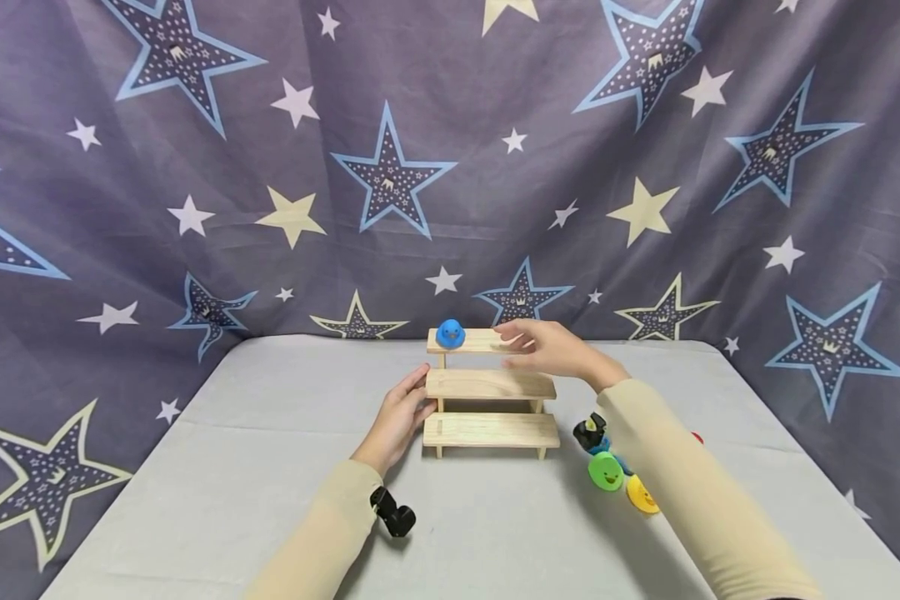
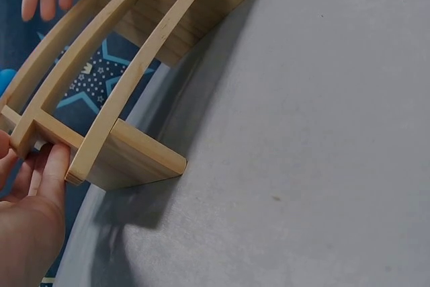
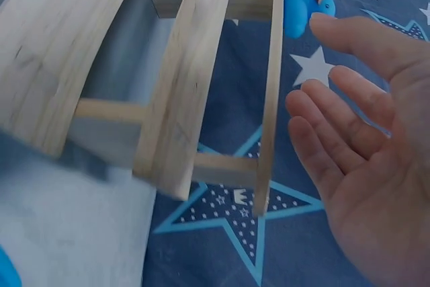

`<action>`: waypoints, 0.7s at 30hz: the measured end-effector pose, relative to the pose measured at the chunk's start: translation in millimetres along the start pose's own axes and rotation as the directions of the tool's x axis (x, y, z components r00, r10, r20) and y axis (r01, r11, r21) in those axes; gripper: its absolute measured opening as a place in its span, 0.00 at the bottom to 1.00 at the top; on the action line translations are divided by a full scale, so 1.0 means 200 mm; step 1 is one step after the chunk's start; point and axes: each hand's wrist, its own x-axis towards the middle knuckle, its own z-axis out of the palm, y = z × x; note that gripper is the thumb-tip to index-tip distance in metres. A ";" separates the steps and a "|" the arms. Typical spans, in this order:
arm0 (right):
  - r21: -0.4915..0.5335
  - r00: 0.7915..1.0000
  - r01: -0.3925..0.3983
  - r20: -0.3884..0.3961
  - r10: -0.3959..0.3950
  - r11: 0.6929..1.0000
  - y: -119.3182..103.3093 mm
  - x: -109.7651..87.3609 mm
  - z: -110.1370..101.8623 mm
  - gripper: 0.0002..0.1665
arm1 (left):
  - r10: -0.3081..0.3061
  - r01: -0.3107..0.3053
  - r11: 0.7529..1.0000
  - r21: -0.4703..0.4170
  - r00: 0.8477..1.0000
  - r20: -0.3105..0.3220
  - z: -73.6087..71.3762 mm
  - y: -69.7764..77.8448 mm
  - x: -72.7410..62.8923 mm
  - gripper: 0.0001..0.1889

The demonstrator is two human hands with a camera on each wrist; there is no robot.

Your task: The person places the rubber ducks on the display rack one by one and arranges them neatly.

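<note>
A three-step wooden stand (image 1: 491, 430) stands on the table, its steps rising toward the back. On the left end of its top step sits a blue rubber duck (image 1: 450, 334). My left hand (image 1: 396, 421) grips the left end of the stand at the middle step; in the left wrist view its fingers (image 2: 52, 173) lie against the wood there. Over the right part of the top step is my right hand (image 1: 551, 348), fingers loosely extended and holding nothing. In the right wrist view it hovers beside the top step, its thumb overlapping the blue duck (image 3: 299, 11).
Right of the stand lie a green duck (image 1: 606, 472) and a yellow duck (image 1: 642, 495), with something blue behind them. My right sleeve partly hides this group and a small red thing (image 1: 697, 437). A star-patterned cloth (image 1: 390, 275) hangs behind the grey table (image 1: 270, 467).
</note>
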 end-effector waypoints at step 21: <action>-0.076 1.000 -0.024 -0.003 0.024 0.997 0.10 -0.30 -0.14 0.28 | -0.002 0.002 1.000 0.005 1.000 0.002 0.00 0.00 0.00 0.28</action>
